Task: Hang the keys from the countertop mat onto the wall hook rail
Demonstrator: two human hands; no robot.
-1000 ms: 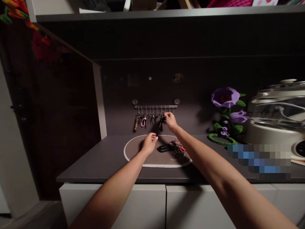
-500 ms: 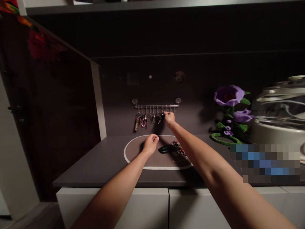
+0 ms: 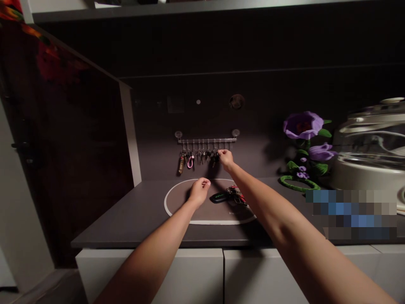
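Note:
A clear hook rail (image 3: pixel 207 140) is fixed to the dark back wall, with several keys (image 3: pixel 202 157) hanging from its hooks. Toward the rail's right end, my right hand (image 3: pixel 225 160) pinches the ring of a dark bunch of keys (image 3: pixel 214 160); the fingertips partly cover the ring. A brown tag (image 3: pixel 181 164) and a pink loop (image 3: pixel 190 161) dangle at the left. My left hand (image 3: pixel 200 191) hovers over the oval mat (image 3: pixel 177 198), fingers curled, nothing seen in them. Beside it on the mat lies another key bunch (image 3: pixel 236 194) with a black-and-green fob (image 3: pixel 220 197), partly behind my right forearm.
Purple artificial flowers (image 3: pixel 303 126) with a green ring base (image 3: pixel 299 183) stand to the right. Farther right is a pale appliance with a clear cover (image 3: pixel 373 169). A shelf (image 3: pixel 202 10) runs overhead, and white cabinet fronts (image 3: pixel 196 274) lie below the counter edge (image 3: pixel 158 243).
The dark key bunch at my right hand now hangs straighter below the rail instead of tilting. My right hand has barely shifted, and my left hand stays in place.

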